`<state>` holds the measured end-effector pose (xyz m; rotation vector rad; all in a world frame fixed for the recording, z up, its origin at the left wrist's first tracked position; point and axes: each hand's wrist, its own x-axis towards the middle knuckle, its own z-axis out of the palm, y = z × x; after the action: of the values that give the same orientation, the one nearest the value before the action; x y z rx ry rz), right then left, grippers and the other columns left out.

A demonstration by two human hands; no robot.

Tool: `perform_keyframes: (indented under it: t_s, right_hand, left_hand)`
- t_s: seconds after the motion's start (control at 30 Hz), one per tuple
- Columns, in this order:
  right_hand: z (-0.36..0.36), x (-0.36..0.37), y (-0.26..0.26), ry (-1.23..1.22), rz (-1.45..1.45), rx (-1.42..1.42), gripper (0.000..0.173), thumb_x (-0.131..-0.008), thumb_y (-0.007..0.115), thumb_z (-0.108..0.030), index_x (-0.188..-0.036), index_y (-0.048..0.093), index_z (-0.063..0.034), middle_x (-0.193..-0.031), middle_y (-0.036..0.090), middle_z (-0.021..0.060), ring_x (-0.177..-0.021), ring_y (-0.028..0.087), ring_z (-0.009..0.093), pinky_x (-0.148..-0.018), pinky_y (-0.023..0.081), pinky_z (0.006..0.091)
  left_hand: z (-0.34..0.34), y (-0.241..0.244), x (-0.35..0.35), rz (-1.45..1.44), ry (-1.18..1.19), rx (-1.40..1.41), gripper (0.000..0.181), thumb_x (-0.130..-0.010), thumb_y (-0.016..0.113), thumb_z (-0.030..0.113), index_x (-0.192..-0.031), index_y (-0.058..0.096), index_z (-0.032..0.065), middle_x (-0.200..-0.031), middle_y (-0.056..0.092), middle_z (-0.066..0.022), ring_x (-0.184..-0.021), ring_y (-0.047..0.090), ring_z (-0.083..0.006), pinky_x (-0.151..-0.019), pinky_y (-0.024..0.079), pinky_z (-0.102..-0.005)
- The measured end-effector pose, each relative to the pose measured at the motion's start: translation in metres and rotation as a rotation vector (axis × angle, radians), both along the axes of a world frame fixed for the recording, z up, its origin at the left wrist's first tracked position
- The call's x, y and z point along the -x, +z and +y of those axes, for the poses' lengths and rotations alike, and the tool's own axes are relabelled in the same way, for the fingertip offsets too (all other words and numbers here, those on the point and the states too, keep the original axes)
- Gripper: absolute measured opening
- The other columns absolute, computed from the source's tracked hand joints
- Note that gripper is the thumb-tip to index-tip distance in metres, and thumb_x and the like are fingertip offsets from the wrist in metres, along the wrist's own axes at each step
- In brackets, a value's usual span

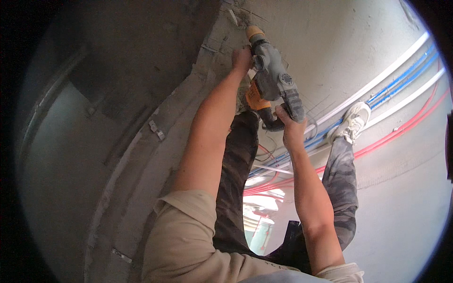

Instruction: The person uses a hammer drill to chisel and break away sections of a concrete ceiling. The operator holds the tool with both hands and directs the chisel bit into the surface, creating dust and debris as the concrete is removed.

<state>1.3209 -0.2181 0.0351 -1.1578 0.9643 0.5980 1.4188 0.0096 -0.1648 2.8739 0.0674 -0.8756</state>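
Observation:
A dusty grey-and-orange rotary hammer point(270, 70) points away from me. Its orange chuck collar point(254, 32) is close to a rough, chipped patch of concrete point(242, 16); the bit's tip cannot be made out there. My left hand point(242, 61) is closed at the tool's front left side, where the grip inside it is hidden. At the back end, my right hand point(293, 129) wraps the black rear handle point(271, 122), its trigger out of sight.
White pipes point(393, 63), blue pipes point(396, 90) and red pipes point(400, 134) run across the floor. My right shoe point(354, 118) is among them. A dark wall point(134, 63) rises on the left, with small metal clips point(156, 130) along its base. Thin loose wire point(315, 129) lies near the tool.

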Motion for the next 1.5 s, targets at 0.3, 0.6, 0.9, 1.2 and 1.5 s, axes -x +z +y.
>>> perform_keyframes:
  t_s: [0.3, 0.6, 0.9, 1.2, 1.5]
  right_hand:
    - [0.007, 0.014, -0.02, -0.269, 0.088, -0.186, 0.014, -0.086, 0.074, -0.007, -0.097, 0.065, -0.0026, -0.085, 0.063, 0.0042, -0.075, 0.061, 0.018, -0.071, 0.048, 0.032]
    - [-0.001, 0.01, -0.045, -0.337, 0.058, -0.252, 0.015, -0.088, 0.072, -0.007, -0.1, 0.064, -0.0019, -0.083, 0.063, 0.006, -0.075, 0.061, 0.019, -0.072, 0.05, 0.0324]
    - [-0.003, -0.012, -0.055, -0.31, 0.041, -0.26, 0.015, -0.088, 0.071, -0.007, -0.098, 0.061, -0.0015, -0.082, 0.061, 0.0059, -0.074, 0.059, 0.019, -0.069, 0.048, 0.0325]
    - [-0.004, -0.047, -0.024, -0.233, -0.01, -0.227, 0.029, -0.084, 0.075, -0.01, -0.108, 0.064, 0.0004, -0.085, 0.063, 0.0066, -0.071, 0.061, 0.019, -0.067, 0.049, 0.0314]
    - [-0.01, -0.059, -0.059, -0.292, 0.025, -0.293, 0.022, -0.087, 0.072, -0.007, -0.104, 0.063, 0.0014, -0.086, 0.063, 0.0083, -0.073, 0.062, 0.021, -0.068, 0.051, 0.0336]
  left_hand:
    - [0.01, 0.008, -0.028, 0.278, -0.401, -0.259, 0.032, -0.098, 0.059, 0.023, -0.085, 0.07, -0.0034, -0.081, 0.07, -0.02, -0.079, 0.069, -0.035, -0.071, 0.054, -0.0466]
    - [0.001, 0.016, -0.026, 0.09, 0.449, 0.24, 0.048, -0.103, 0.046, 0.028, -0.089, 0.068, -0.0121, -0.09, 0.069, -0.031, -0.084, 0.068, -0.0448, -0.076, 0.051, -0.0532]
    - [0.009, -0.011, -0.031, 0.032, 0.629, 0.226, 0.044, -0.102, 0.049, 0.031, -0.105, 0.068, -0.0096, -0.094, 0.07, -0.0271, -0.093, 0.068, -0.0437, -0.083, 0.053, -0.0526]
    - [0.026, -0.021, -0.031, -0.076, 0.29, 0.022, 0.035, -0.103, 0.049, 0.022, -0.1, 0.067, -0.0085, -0.093, 0.068, -0.0255, -0.09, 0.068, -0.0415, -0.076, 0.053, -0.0525]
    - [0.026, -0.024, -0.039, -0.053, 0.464, 0.143, 0.047, -0.103, 0.048, 0.032, -0.105, 0.067, -0.0104, -0.106, 0.069, -0.0287, -0.092, 0.067, -0.0431, -0.08, 0.052, -0.0542]
